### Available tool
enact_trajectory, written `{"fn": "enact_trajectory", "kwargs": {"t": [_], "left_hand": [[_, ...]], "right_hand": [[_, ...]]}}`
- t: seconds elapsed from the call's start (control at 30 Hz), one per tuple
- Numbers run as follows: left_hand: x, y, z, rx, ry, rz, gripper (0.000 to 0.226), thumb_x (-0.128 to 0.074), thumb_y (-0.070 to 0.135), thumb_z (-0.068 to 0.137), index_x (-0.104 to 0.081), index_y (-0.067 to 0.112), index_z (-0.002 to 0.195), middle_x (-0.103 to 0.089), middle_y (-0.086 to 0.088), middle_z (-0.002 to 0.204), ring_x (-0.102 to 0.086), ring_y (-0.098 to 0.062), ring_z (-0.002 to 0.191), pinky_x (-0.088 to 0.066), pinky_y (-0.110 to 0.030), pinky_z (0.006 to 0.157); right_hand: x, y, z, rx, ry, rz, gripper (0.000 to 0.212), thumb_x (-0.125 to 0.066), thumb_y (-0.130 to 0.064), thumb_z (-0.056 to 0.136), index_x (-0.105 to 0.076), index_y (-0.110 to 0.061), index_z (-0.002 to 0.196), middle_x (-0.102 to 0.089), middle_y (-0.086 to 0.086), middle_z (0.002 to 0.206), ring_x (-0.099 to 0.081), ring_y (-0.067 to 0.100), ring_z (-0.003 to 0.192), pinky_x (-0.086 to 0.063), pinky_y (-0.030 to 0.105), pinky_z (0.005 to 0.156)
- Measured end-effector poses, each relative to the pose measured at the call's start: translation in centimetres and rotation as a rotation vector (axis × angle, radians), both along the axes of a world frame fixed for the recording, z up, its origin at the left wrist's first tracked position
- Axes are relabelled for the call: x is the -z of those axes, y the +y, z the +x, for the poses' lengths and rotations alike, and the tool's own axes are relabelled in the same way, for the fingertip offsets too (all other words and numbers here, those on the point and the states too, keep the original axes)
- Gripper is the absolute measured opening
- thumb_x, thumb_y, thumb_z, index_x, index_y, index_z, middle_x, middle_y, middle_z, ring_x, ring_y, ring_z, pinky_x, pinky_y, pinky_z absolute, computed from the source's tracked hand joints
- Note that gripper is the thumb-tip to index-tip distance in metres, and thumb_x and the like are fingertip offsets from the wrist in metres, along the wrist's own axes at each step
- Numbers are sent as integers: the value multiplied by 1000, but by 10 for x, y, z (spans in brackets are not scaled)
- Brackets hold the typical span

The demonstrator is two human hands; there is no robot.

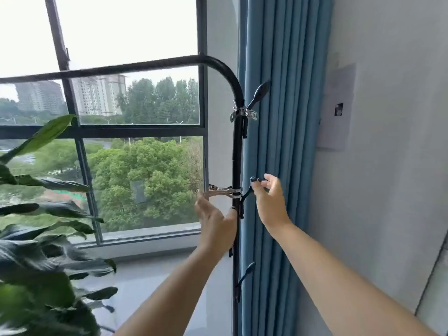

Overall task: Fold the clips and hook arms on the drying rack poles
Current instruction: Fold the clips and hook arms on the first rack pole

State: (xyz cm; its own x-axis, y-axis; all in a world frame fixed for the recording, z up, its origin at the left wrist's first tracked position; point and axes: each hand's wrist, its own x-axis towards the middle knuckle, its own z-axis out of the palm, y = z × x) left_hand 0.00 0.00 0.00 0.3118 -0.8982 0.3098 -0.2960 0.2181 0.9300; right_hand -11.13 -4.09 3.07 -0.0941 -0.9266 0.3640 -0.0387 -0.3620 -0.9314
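Note:
A black drying rack pole (236,156) rises in front of the window and bends left at the top. My left hand (215,226) wraps around the pole just below a metal clip (221,191) that sticks out to the left. My right hand (270,202) pinches the tip of the middle black hook arm (246,194), which angles up and right from the pole. An upper hook arm (259,94) stands out above a second metal clip (243,113). A lower hook arm (246,274) also sticks out to the right.
A blue curtain (286,141) hangs right behind the pole. A grey wall (388,166) is on the right. A large leafy plant (43,251) fills the lower left. The window frame (101,130) lies beyond the rack.

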Motion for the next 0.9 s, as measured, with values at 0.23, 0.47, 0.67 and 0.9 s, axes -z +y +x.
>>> {"fn": "enact_trajectory", "kwargs": {"t": [0.23,0.47,0.67,0.9], "left_hand": [[26,-37,-11,108,213,-71,84,-44,20,96,26,37,140,-39,-10,135,-43,-19,125,-32,-39,107],[51,-57,-22,-142,362,-155,67,-40,44,93,-8,23,148,-42,1,127,-48,-19,116,-45,-39,95],[85,-68,-27,-404,580,-96,37,-39,28,99,-32,18,134,-45,-11,135,-47,-24,117,-37,-39,100],[107,-82,-37,-223,738,41,54,-21,46,99,-63,13,108,-70,-13,94,-66,-21,83,-49,-29,68]], "right_hand": [[25,-29,-2,-279,56,21,28,-55,-38,91,-49,-21,113,-62,9,116,-62,15,99,-49,45,96],[44,-63,0,-458,-1,82,58,-56,-63,78,-68,-14,106,-69,5,93,-60,20,87,-48,36,86],[59,-68,13,-607,-82,127,68,-39,-56,87,-65,6,81,-57,12,61,-57,25,60,-53,28,64],[66,-67,33,-525,-225,118,57,-45,-62,83,-43,-15,51,-32,-4,42,-25,13,40,-21,26,43]]}}
